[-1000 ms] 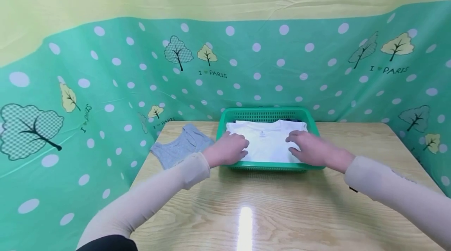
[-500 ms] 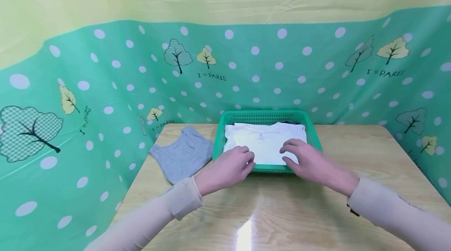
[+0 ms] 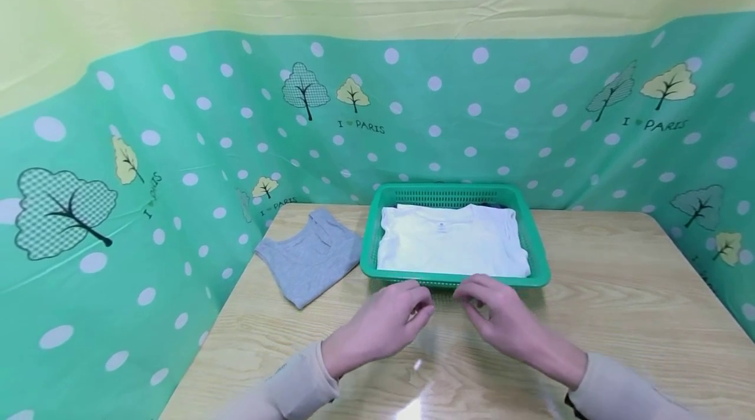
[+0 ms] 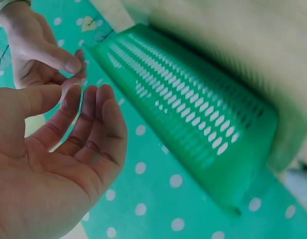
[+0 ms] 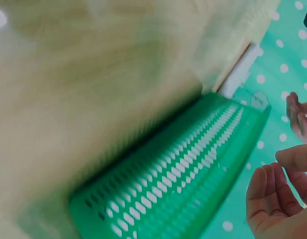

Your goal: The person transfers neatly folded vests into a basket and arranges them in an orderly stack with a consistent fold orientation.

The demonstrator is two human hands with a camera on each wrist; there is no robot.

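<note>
In the head view a folded white shirt lies flat inside a green plastic basket. Both hands are in front of the basket's near side, apart from each other and from the shirt. My left hand has loosely curled fingers and holds nothing; the left wrist view shows its bare palm. The right hand is likewise loosely bent around nothing, and in the right wrist view its fingers stand beside the basket wall. Left of the basket lies a grey tank top, folded or partly folded.
Everything rests on a light wooden table. Behind and beside it hangs a green dotted cloth printed with trees. A dark item shows at the back of the basket, mostly hidden under the white shirt.
Both hands have come off the white shirt and drawn back toward the body, out past the basket's near rim. The shirt stays in the basket; the grey tank top has not moved.
</note>
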